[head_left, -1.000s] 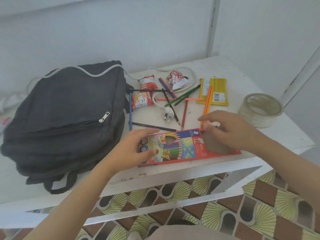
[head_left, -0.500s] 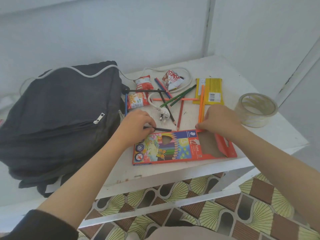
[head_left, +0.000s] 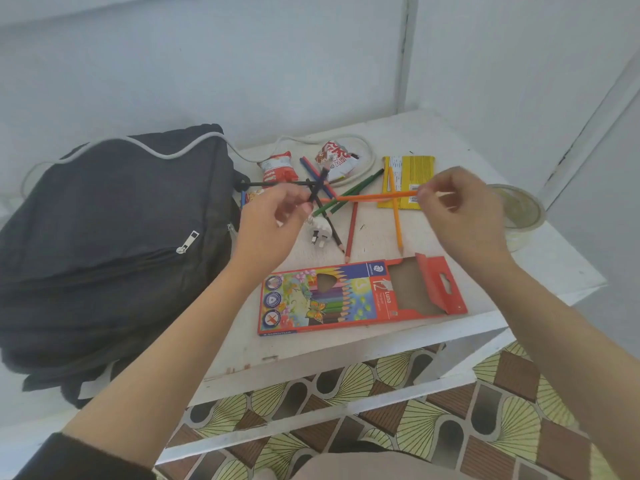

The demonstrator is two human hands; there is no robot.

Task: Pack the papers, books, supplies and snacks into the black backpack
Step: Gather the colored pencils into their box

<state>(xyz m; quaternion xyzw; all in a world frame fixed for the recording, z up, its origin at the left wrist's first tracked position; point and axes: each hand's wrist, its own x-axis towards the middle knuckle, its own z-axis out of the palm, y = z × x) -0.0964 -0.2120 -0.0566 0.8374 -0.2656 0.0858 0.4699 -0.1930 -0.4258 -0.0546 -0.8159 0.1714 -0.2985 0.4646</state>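
Two pencils are lifted above the tabletop (head_left: 381, 344), one in each hand. The left hand (head_left: 277, 223) pinches a black pencil (head_left: 318, 187) between thumb and fingertips, its grip closed on the lower end so the pencil slants up and away. The right hand (head_left: 460, 216) pinches an orange pencil (head_left: 377, 196) by one end, grip closed, and the pencil runs level toward the left hand.

Below the hands, near the front edge, lies the pencil box (head_left: 332, 299), flat, with its flap open on the right side and coloured pencils showing through its window. Behind it, loose pencils (head_left: 351, 233) lie scattered and crossing, among them red, green, blue and yellow ones, around a white plug (head_left: 318, 233) whose cord (head_left: 369, 157) loops at the back. Two snack packets (head_left: 278, 168) and a yellow packet (head_left: 410, 164) sit farther back.

At the left of the tabletop rests the black backpack (head_left: 104, 237), lying flat, its front zip closed. A tape roll (head_left: 521, 216) stands at the right, just beyond the right hand.
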